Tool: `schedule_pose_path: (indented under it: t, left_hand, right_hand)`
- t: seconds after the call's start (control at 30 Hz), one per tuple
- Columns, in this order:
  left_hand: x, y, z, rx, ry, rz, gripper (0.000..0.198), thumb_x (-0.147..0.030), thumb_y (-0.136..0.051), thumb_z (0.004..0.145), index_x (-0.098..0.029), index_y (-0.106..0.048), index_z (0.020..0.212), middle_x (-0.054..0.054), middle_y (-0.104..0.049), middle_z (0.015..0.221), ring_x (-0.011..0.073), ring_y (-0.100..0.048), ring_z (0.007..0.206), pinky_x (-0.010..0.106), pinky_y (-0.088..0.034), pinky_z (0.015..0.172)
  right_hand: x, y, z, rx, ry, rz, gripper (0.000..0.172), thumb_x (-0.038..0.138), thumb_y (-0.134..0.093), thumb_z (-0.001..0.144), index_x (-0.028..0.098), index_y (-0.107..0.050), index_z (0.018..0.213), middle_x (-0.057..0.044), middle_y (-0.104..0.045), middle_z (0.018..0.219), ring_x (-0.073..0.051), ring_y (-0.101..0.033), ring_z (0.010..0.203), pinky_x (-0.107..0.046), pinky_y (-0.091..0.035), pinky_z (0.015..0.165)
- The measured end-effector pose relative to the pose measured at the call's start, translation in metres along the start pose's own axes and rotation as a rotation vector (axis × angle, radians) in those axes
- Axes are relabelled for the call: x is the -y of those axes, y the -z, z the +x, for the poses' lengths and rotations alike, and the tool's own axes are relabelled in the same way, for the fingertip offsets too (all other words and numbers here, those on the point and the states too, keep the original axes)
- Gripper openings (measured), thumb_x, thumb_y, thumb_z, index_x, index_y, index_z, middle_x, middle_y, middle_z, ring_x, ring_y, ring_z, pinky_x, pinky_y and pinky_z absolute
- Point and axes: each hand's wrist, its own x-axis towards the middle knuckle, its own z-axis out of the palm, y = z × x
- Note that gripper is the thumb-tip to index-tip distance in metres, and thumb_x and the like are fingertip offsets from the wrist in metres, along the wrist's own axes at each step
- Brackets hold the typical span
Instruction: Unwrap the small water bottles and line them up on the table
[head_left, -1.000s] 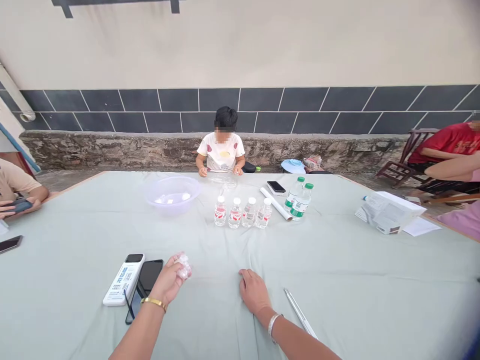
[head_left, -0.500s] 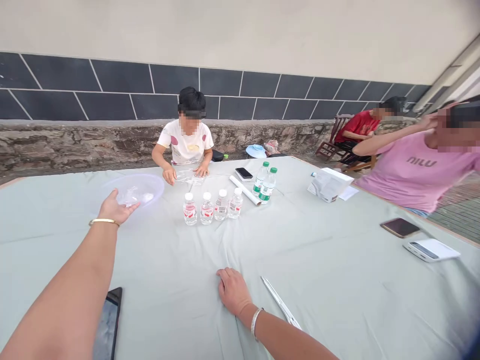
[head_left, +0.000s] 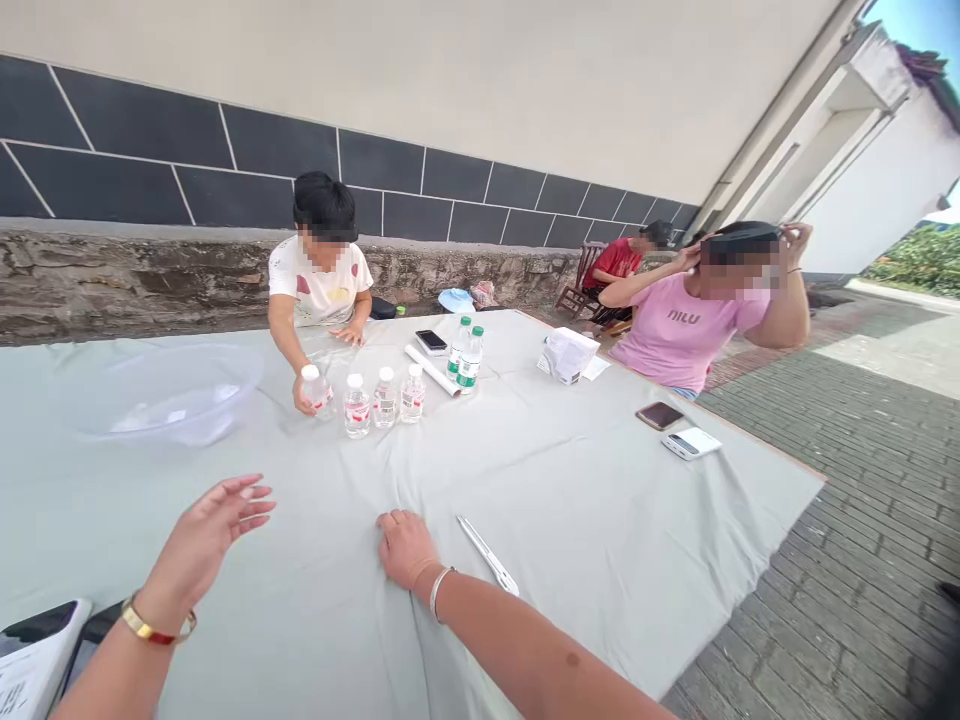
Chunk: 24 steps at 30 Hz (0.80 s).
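Note:
My left hand (head_left: 225, 520) hovers above the near left of the table, fingers apart and holding nothing. A clear plastic basin (head_left: 161, 430) with thin clear film inside stands beyond it. On the cloth rests my right hand (head_left: 407, 550), its fingers curled in, with nothing seen in them. Just right of that hand lies a white utility knife (head_left: 487, 555). Several small water bottles with white caps (head_left: 358, 408) stand farther off. A co-worker across the table grips the leftmost bottle (head_left: 319, 395) with one hand; the other lies near some clear film.
Two green-capped bottles (head_left: 470, 362) stand beside a white roll (head_left: 431, 370) and a phone (head_left: 430, 342). A white packet (head_left: 568, 355), a phone (head_left: 660, 415) and a power bank (head_left: 691, 442) lie rightward. Another white device (head_left: 41, 655) is at near left. Two more people sit at right.
My left hand has drawn back from the basin toward me. The co-worker has taken hold of the leftmost bottle. The view has turned right; my right hand stays on the cloth.

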Motion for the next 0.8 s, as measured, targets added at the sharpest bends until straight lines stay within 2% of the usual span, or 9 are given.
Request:
schedule_pose_path:
  t: [0.07, 0.17, 0.27, 0.33, 0.47, 0.67, 0.8]
  left_hand:
    - [0.034, -0.009, -0.032, 0.089, 0.074, 0.102, 0.052, -0.051, -0.073, 0.06, -0.017, -0.062, 0.098, 0.009, -0.068, 0.094, 0.0241, -0.065, 0.085, 0.037, -0.052, 0.078]
    - [0.085, -0.016, -0.072, 0.121, 0.119, 0.203, 0.053, -0.056, -0.073, 0.055, -0.018, -0.065, 0.091, 0.009, -0.069, 0.091, 0.0228, -0.065, 0.081, 0.032, -0.052, 0.074]
    - [0.126, -0.012, -0.097, 0.147, 0.124, 0.283, 0.051, -0.058, -0.071, 0.054, -0.019, -0.067, 0.085, 0.007, -0.069, 0.087, 0.0224, -0.065, 0.08, 0.031, -0.052, 0.075]
    - [0.144, -0.006, -0.106, 0.176, 0.112, 0.336, 0.049, -0.059, -0.069, 0.057, -0.019, -0.068, 0.085, 0.006, -0.069, 0.088, 0.0231, -0.064, 0.084, 0.031, -0.051, 0.078]
    - [0.162, 0.005, -0.116, 0.17, 0.104, 0.387, 0.046, -0.059, -0.066, 0.061, -0.021, -0.068, 0.086, 0.006, -0.069, 0.09, 0.0231, -0.064, 0.086, 0.03, -0.051, 0.079]
    - [0.176, 0.003, -0.114, 0.145, 0.084, 0.391, 0.045, -0.06, -0.065, 0.06, -0.022, -0.068, 0.086, 0.004, -0.07, 0.082, 0.0221, -0.064, 0.08, 0.03, -0.051, 0.078]
    - [0.185, 0.009, -0.12, 0.141, 0.097, 0.402, 0.047, -0.061, -0.066, 0.058, -0.023, -0.069, 0.085, 0.005, -0.07, 0.081, 0.0235, -0.064, 0.081, 0.031, -0.052, 0.08]
  right_hand:
    - [0.0, 0.0, 0.001, -0.006, -0.005, -0.011, 0.023, 0.018, -0.043, 0.085, 0.02, -0.056, 0.105, -0.007, -0.06, 0.098, -0.021, -0.053, 0.09, -0.033, -0.038, 0.08]
    - [0.001, 0.001, 0.002, -0.012, -0.002, -0.027, 0.023, 0.018, -0.044, 0.085, 0.02, -0.055, 0.105, -0.007, -0.06, 0.098, -0.02, -0.054, 0.091, -0.033, -0.038, 0.081]
    - [0.001, 0.001, 0.002, -0.012, 0.008, -0.035, 0.023, 0.018, -0.044, 0.086, 0.02, -0.055, 0.105, -0.007, -0.06, 0.098, -0.02, -0.054, 0.091, -0.032, -0.038, 0.081]
    - [0.001, 0.001, 0.002, -0.019, 0.01, -0.041, 0.023, 0.018, -0.043, 0.086, 0.02, -0.055, 0.105, -0.007, -0.06, 0.098, -0.02, -0.054, 0.091, -0.032, -0.039, 0.081]
    - [0.001, 0.001, 0.002, -0.029, 0.004, -0.06, 0.023, 0.017, -0.043, 0.086, 0.02, -0.055, 0.105, -0.007, -0.06, 0.098, -0.02, -0.054, 0.091, -0.032, -0.038, 0.08]
    - [0.001, 0.001, 0.002, -0.026, -0.009, -0.067, 0.025, 0.017, -0.043, 0.085, 0.02, -0.055, 0.107, -0.007, -0.061, 0.1, -0.02, -0.054, 0.091, -0.032, -0.039, 0.079]
    - [0.001, 0.0, 0.003, -0.024, -0.01, -0.07, 0.026, 0.017, -0.042, 0.085, 0.02, -0.055, 0.108, -0.007, -0.061, 0.1, -0.02, -0.055, 0.09, -0.032, -0.039, 0.078]
